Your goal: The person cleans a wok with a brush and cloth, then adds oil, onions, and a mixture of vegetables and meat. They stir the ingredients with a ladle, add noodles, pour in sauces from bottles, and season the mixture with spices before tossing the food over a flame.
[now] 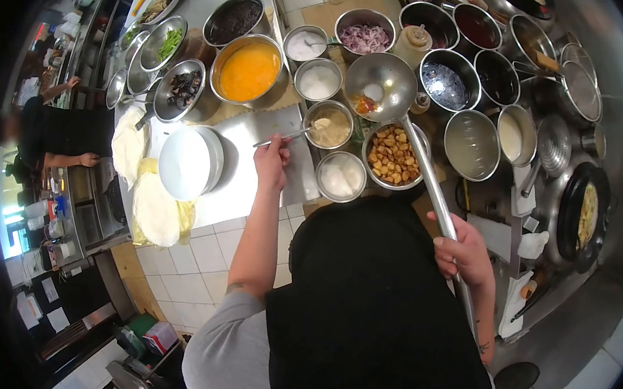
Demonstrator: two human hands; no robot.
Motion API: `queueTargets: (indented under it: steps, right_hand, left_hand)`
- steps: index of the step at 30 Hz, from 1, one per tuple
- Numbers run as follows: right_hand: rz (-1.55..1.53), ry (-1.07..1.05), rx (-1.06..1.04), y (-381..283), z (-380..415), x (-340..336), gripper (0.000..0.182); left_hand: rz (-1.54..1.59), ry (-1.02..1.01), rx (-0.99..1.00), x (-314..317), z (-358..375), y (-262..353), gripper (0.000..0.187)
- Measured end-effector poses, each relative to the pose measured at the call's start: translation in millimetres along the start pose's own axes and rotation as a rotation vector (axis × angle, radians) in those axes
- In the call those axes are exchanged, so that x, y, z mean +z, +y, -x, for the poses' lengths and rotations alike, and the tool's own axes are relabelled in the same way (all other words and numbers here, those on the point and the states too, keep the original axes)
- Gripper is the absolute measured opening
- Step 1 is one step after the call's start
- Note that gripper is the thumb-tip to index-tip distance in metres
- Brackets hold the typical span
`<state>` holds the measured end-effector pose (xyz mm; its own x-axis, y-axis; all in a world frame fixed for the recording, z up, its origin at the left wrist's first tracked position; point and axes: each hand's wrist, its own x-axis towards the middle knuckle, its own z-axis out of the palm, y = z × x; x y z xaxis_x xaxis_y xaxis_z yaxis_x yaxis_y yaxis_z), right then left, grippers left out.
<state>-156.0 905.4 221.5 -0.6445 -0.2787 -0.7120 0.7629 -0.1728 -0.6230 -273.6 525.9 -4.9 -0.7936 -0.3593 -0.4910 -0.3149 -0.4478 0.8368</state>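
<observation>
My left hand pinches the handle of a small metal spoon. The spoon's tip is in a steel container of pale tan paste. In my right hand is the long handle of a big steel ladle. The ladle's bowl is held above the containers, with a white lump and some orange-red seasoning in it. Just below the ladle stands a bowl of browned cubes. Near the paste are a container of white granules and one with white lumps.
A pot of orange liquid and stacked white bowls stand on the left counter. Sliced onions sit at the back. Several pots of liquid and a wok with food are on the right. Another person stands at far left.
</observation>
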Motion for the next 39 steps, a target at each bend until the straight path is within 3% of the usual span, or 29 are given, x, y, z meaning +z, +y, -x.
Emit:
queueTargets:
  steps: [11, 14, 18, 21, 25, 28, 31, 39]
  right_hand:
    - [0.040, -0.010, -0.010, 1.2, -3.5, -3.2, 0.045]
    - [0.123, -0.003, -0.030, -3.6, -7.5, -1.5, 0.042]
    - [0.139, -0.053, -0.049, -6.3, -26.4, -5.5, 0.043]
    - [0.060, -0.108, -0.077, -7.2, -46.6, -9.1, 0.042]
    - [0.104, -0.066, -0.091, -8.8, -46.6, -2.2, 0.044]
    - [0.101, -0.078, -0.068, -10.5, -35.2, -9.0, 0.045]
    - [0.091, -0.083, -0.051, -3.0, -23.3, -14.0, 0.046]
    - [-0.003, -0.049, 0.000, 3.3, -5.4, -20.8, 0.047]
  left_hand:
    - [-0.079, 0.053, -0.006, 3.7, -1.5, -3.0, 0.017]
    - [-0.064, 0.023, 0.033, 32.6, 10.1, 31.6, 0.017]
    - [-0.205, -0.054, 0.356, 81.9, 26.2, 83.1, 0.022]
    - [-0.241, -0.005, 0.542, 86.1, -6.8, 62.7, 0.024]
    - [-0.639, 0.141, 0.783, 86.4, -30.6, 37.2, 0.025]
    - [-0.784, 0.150, 0.744, 85.9, -38.1, 25.1, 0.026]
    - [-0.742, 0.169, 0.663, 86.0, -41.5, 14.6, 0.025]
    - [-0.394, 0.203, 0.375, 89.5, -54.9, 1.4, 0.021]
